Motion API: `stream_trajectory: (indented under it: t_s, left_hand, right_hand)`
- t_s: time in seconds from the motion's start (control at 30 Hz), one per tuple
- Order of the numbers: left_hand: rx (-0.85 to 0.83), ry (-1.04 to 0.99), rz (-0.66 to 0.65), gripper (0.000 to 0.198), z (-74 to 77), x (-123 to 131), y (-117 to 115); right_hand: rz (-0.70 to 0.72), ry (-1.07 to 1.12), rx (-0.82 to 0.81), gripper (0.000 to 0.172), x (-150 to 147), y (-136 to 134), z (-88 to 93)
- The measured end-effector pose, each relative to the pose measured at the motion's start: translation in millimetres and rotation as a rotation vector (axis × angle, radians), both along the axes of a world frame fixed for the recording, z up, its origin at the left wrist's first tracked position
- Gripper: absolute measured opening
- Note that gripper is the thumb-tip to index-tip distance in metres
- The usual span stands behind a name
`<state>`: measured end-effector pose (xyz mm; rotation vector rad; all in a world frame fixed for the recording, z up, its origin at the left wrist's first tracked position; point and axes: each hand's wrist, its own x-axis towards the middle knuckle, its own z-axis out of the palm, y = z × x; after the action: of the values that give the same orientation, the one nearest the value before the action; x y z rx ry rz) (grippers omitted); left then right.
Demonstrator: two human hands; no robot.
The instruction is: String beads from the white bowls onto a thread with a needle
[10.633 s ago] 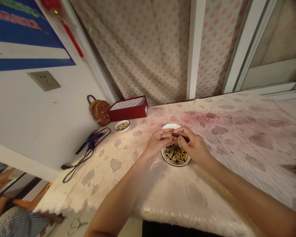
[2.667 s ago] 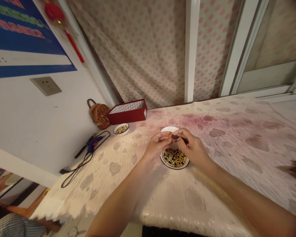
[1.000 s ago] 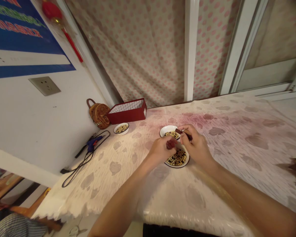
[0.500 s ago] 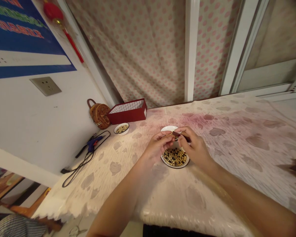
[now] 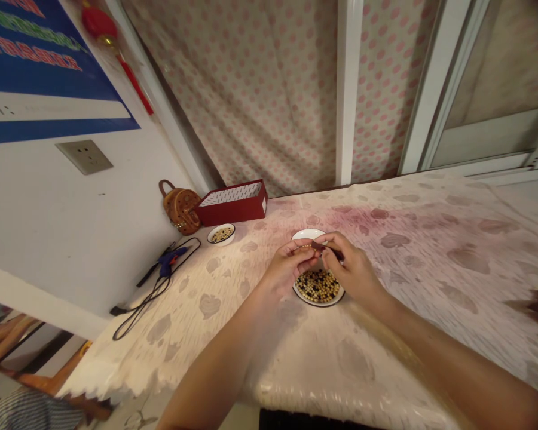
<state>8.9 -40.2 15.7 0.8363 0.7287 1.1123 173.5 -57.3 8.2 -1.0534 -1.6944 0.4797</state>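
Note:
Above a white bowl full of black and yellow bead-like pieces, my two hands meet at the fingertips. My right hand is closed in a pinch on a small dark brown strip, part of which its fingers cover. The fingers of my left hand press together at the strip's left end. Something tiny and yellowish shows there, too small to name. Just behind the hands is a second white dish, partly hidden by them.
A smaller bowl of similar pieces stands left, near a red box and a brown mini backpack. A blue glue gun with a looped black cable lies by the wall. A patterned cloth covers the table. Someone's striped clothing shows lower left.
The brown strip has tilted and shifted slightly left between my fingertips. My right thumb and fingers have moved a little left. The bowls have stayed in place.

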Motion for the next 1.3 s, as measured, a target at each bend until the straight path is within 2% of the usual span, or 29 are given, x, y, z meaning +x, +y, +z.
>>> stream_trajectory:
  t_s: [0.2, 0.4, 0.6, 0.77, 0.9, 1.0, 1.17, 1.3]
  left_hand:
    - [-0.005, -0.013, -0.006, 0.027, 0.2, 1.8, -1.1]
    - [0.007, -0.009, 0.054, 0.028, -2.5, 0.6, 2.5]
    - [0.163, 0.081, 0.143, 0.033, -6.9, -3.9, 12.8]
    - [0.229, 0.227, 0.142, 0.033, -10.1, -4.2, 20.0]
    - [0.383, 0.475, 0.202, 0.028, -6.9, -5.1, 18.5]
    - [0.521, 0.778, 0.196, 0.022, 3.3, -7.1, 6.4]
    - [0.635, 1.485, 0.015, 0.025, 26.4, -6.2, -22.6]
    - [0.755, 1.709, -0.151, 0.030, 29.4, 0.6, -28.9]
  right_hand:
    - [0.015, 0.010, -0.016, 0.019, -0.1, 2.6, -3.5]
    - [-0.002, -0.005, 0.028, 0.017, 1.6, 3.6, -1.6]
    - [-0.055, 0.026, 0.015, 0.018, 2.8, 4.0, -2.0]
    - [-0.110, 0.046, 0.003, 0.018, 3.4, 4.8, -2.5]
    - [-0.133, 0.044, 0.014, 0.019, 4.1, 4.7, -1.2]
    - [-0.138, 0.045, 0.023, 0.018, 4.3, 4.7, -0.8]
    - [-0.150, 0.042, 0.007, 0.019, 4.1, 4.8, -1.5]
    - [-0.154, 0.037, 0.006, 0.018, 3.9, 4.2, -0.8]
